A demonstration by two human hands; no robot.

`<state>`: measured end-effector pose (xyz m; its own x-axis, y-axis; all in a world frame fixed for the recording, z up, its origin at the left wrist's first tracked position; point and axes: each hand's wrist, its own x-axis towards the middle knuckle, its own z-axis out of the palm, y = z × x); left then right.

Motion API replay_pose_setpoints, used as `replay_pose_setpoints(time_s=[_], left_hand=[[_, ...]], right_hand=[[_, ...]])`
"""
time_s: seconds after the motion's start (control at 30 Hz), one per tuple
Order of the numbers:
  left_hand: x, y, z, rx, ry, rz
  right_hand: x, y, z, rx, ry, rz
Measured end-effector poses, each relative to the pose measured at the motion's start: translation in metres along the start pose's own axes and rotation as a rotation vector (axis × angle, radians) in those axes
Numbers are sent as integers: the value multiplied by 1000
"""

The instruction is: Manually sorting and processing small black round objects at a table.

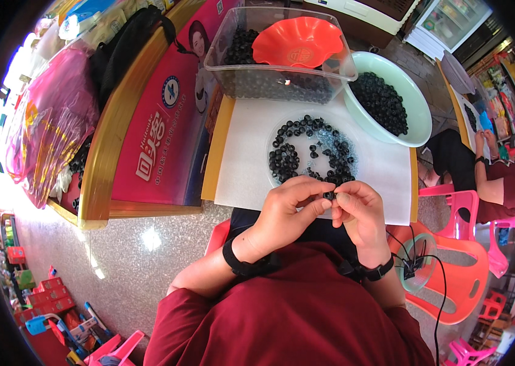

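My left hand (pixel 289 206) and my right hand (pixel 360 212) meet over the near edge of the white-topped table (pixel 242 165). Between their fingertips is a small round black part (pixel 329 196), pinched from both sides. Whether a second tiny piece is in the pinch is hidden by the fingers. Just beyond the hands lies a shallow clear round tray (pixel 299 143). Black parts of the same sort (pixel 284 160) form a loose ring in it, and small pale-blue clear pieces (pixel 326 141) are scattered on its right side.
At the table's back stands a clear plastic bin (pixel 276 91) of black parts with a red scalloped dish (pixel 299 43) in it. A pale green basin (pixel 419 116) holds more. Orange chair (pixel 452 299) with cables at right; another person (pixel 501 183) sits farther right. A wood-edged counter (pixel 96 177) flanks the left.
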<state>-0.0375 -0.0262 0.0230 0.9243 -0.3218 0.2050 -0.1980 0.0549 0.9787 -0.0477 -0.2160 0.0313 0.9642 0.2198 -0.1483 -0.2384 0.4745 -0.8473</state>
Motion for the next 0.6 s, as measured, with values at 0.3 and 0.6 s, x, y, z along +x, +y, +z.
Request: replay_pose_setpoints(time_s=[0.3,0.6], left_hand=[[-2,-3,-1,103,-1,208],[-3,-11,5,83,31,344]], right_hand=[[-1,-8,6,33,-58,87],[0,-4,-1,62,-157,275]])
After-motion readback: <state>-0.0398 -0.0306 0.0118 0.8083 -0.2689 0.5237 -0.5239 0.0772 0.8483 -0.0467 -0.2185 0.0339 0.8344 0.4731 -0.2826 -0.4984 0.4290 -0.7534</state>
